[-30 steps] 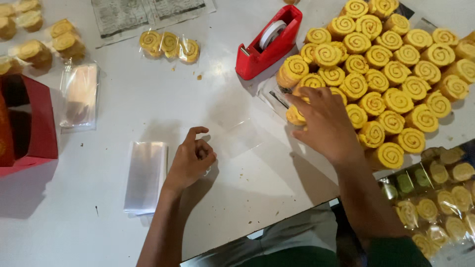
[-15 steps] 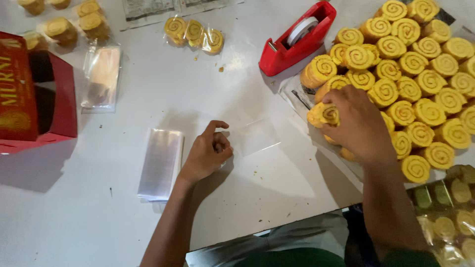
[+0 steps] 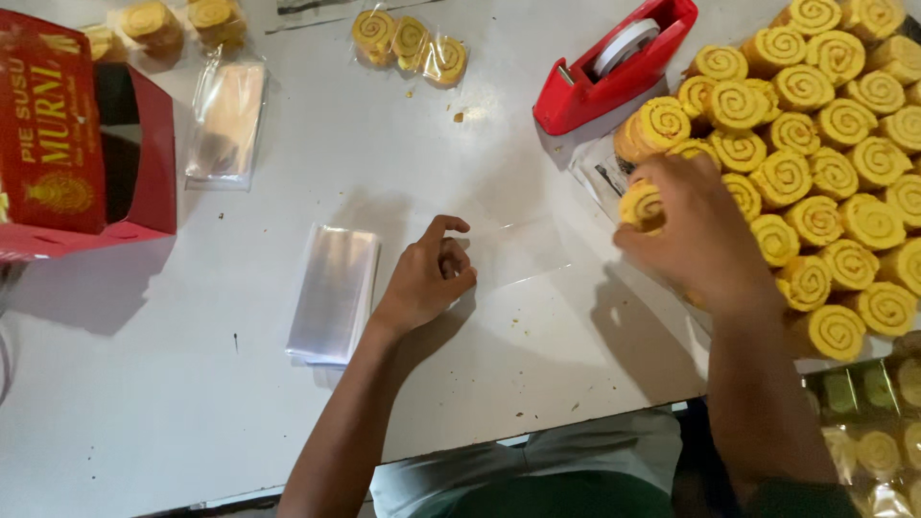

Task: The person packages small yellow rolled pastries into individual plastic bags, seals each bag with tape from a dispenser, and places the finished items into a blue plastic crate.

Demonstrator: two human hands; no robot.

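Observation:
My left hand (image 3: 428, 276) rests on the white table (image 3: 192, 422), its fingers pinching the near end of a clear plastic sleeve (image 3: 513, 251) that lies flat. My right hand (image 3: 693, 235) is closed over yellow spiral roll cookies (image 3: 641, 203) at the left edge of a big heap of the same cookies (image 3: 815, 144). How many cookies it grips is hidden by the fingers. A stack of clear sleeves (image 3: 334, 293) lies just left of my left hand.
A red tape dispenser (image 3: 614, 65) sits beyond the heap's left edge. A red carton (image 3: 77, 134) stands open at far left, with another sleeve pile (image 3: 226, 120) beside it. A sealed pack of three cookies (image 3: 409, 43) lies at the top. Bagged cookies (image 3: 868, 436) fill the lower right.
The view has shifted, so everything sits further right and lower in frame. My right hand has drawn cookies slightly away from the heap's edge. My left hand stays on the sleeve.

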